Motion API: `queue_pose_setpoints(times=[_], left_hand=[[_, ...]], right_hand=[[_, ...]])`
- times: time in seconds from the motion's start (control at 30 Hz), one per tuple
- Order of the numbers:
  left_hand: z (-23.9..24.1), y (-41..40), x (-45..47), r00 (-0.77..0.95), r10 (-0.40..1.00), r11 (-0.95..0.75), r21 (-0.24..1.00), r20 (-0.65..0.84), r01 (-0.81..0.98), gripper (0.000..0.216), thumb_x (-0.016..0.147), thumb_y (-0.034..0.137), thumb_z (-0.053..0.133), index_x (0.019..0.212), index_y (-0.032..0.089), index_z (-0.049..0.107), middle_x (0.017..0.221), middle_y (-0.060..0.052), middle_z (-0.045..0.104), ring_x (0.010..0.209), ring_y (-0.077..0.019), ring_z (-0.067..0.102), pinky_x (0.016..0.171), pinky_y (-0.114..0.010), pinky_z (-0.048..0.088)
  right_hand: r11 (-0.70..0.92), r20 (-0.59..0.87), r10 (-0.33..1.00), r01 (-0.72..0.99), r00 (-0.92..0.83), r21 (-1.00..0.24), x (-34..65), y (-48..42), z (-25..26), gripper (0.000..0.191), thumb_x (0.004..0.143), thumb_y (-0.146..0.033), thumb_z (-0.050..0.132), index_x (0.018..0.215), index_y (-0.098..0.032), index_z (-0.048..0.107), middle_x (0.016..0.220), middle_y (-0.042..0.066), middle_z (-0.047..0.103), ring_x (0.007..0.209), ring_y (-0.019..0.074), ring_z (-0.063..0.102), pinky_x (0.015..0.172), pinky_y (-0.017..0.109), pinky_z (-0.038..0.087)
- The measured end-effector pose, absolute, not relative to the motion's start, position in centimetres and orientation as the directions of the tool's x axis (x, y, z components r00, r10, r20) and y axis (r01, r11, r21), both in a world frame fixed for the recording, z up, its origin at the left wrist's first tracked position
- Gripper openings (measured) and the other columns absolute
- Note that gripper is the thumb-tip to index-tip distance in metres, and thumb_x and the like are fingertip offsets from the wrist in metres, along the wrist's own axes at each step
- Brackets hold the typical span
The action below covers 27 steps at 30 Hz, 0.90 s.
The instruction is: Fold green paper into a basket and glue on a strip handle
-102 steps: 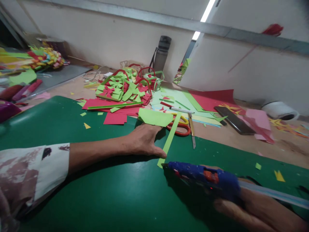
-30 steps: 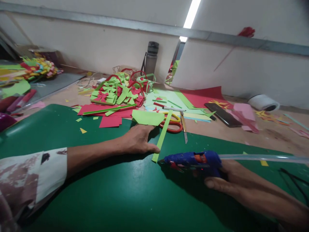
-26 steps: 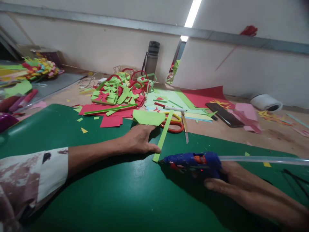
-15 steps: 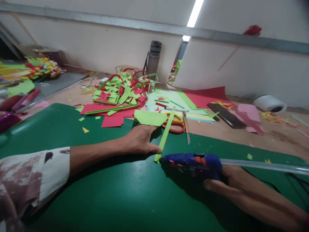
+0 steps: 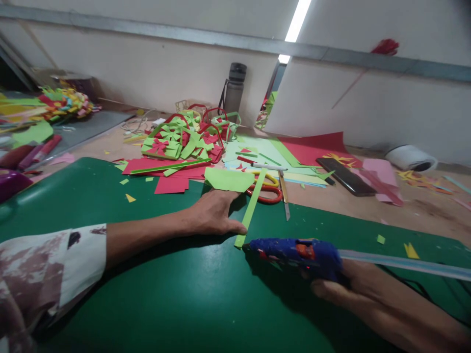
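Note:
My right hand (image 5: 342,289) is wrapped round a blue hot glue gun (image 5: 294,252), with a clear glue stick (image 5: 401,262) jutting from its back. The gun's nozzle is at the near end of a light green paper strip (image 5: 253,203). The thumb of my left hand (image 5: 215,213) presses on that strip near the same end. Just beyond my left fingers stands a light green paper piece with slanted sides (image 5: 230,180); the fingers go behind or under it, partly hidden. Scissors (image 5: 265,194) with red and yellow handles lie behind the strip.
A green mat (image 5: 176,294) covers the near table. A craft knife (image 5: 284,196), red paper (image 5: 171,185), small paper baskets (image 5: 184,135), a dark phone (image 5: 346,176) and a grey bottle (image 5: 234,93) are farther back. A cable (image 5: 408,284) trails by my right wrist.
The glue gun has tilted and shifted slightly down and right, its nozzle still by the strip's end. My left hand and the strip have stayed put.

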<state>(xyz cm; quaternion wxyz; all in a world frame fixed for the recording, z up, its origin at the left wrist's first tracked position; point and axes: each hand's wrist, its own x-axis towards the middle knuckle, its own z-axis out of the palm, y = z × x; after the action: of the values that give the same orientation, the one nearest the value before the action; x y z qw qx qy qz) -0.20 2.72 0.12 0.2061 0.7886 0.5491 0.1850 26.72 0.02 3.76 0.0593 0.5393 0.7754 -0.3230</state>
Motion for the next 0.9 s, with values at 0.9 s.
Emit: queue_pose_setpoints(times=[0.9], left_hand=[[0.0, 2.6, -0.2, 0.34, 0.933, -0.341, 0.6, 0.12, 0.724, 0.064, 0.062, 0.044, 0.074, 0.113, 0.01, 0.057, 0.114, -0.015, 0.062, 0.1, -0.0303, 0.057, 0.083, -0.037, 0.046]], right_hand=[[0.672, 0.037, 0.719, 0.681, -0.694, -0.29, 27.4, -1.2, 3.9, 0.044, 0.086, -0.037, 0.048, 0.13, -0.034, 0.049, 0.123, -0.002, 0.062, 0.104, 0.025, 0.062, 0.079, 0.031, 0.056]])
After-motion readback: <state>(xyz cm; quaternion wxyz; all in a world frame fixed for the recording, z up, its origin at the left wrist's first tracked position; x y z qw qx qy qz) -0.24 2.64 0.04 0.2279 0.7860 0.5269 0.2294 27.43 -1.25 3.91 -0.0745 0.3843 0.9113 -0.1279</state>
